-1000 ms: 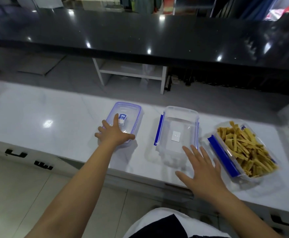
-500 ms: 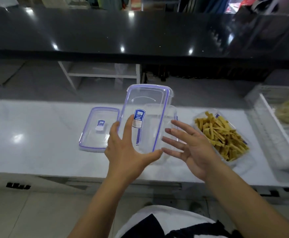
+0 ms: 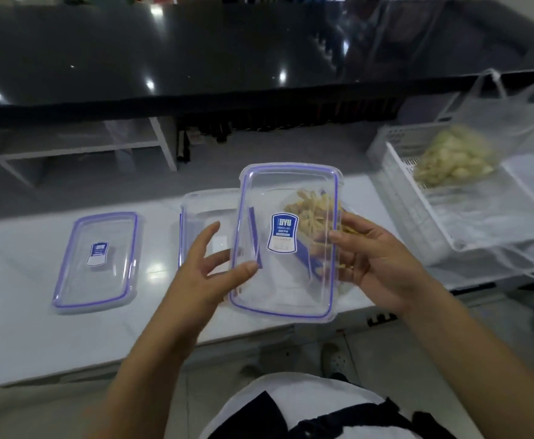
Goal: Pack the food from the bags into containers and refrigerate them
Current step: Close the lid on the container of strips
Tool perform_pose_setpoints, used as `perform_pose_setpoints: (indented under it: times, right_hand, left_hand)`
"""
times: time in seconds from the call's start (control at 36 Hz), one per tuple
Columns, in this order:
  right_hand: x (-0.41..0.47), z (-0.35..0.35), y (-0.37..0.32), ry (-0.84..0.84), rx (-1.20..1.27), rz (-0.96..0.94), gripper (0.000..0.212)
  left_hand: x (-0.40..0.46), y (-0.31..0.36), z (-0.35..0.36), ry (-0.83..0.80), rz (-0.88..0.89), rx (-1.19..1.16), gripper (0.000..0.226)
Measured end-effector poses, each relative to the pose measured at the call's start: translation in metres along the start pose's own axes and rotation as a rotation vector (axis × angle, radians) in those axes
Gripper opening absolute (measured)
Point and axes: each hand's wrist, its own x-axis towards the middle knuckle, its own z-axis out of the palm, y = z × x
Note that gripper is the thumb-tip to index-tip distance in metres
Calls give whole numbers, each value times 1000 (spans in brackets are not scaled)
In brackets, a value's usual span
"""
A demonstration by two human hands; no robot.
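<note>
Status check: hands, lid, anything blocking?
Left hand and right hand both grip the clear lid, raised over the container of food strips. Empty container sits beside it. Nothing blocking.

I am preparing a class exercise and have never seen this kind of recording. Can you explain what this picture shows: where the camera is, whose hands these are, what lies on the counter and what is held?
The camera sits on a person's head, looking down at their own bare hands. The left hand and right hand together hold a clear plastic lid with a blue seal and label. On the white counter lie a second matching lid, an empty clear container and, seen through the held lid, yellow food strips. At right, a white slotted basket holds a bag of pale food.
</note>
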Motion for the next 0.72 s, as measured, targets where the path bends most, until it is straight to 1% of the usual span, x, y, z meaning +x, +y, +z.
perform_pose_setpoints:
  times: [0.06,0.11,0.17,0.22,0.31,0.39,0.42,0.44,0.47,0.53,0.56,0.64,0.72]
  right_hand:
    - [-2,-20,-9,-59,21,35,31]
    - [-4,-35,-17,-107,17,66,33]
    - [-3,-50,-23,-132,-3,103,35]
    - [-1,-61,-29,-131,-25,138,38]
    - [2,-71,-39,-35,-138,132,47]
    - [1,-75,-45,165,-450,-14,73]
    - [-3,-75,-46,203,-570,-76,80]
    - [-8,-74,-48,186,-673,-121,85]
    - [-14,-72,-48,127,-761,-136,90]
    - [-26,-68,-43,1,-930,-122,103]
    - [-30,-66,-38,-26,-1017,-108,109]
    - [-36,-58,-23,11,-1189,-80,122]
    - [-29,-59,-15,78,-1276,-111,126]
  left_hand:
    - [7,4,0,-166,-52,-153,86]
    - [12,6,6,-317,-62,-268,72]
    - [15,6,17,-400,-67,-335,61]
    - [19,5,30,-428,-74,-391,58]
    - [22,3,52,-397,-67,-432,56]
    - [23,1,77,-301,-46,-452,55]
    - [24,1,85,-264,-40,-464,52]
    - [24,0,94,-230,-36,-479,49]
    - [24,-1,102,-197,-34,-493,47]
    - [24,-2,117,-144,-27,-503,48]
    - [24,-2,125,-125,-19,-494,49]
    - [22,-2,147,-94,12,-465,54]
    - [18,-1,163,-83,38,-470,62]
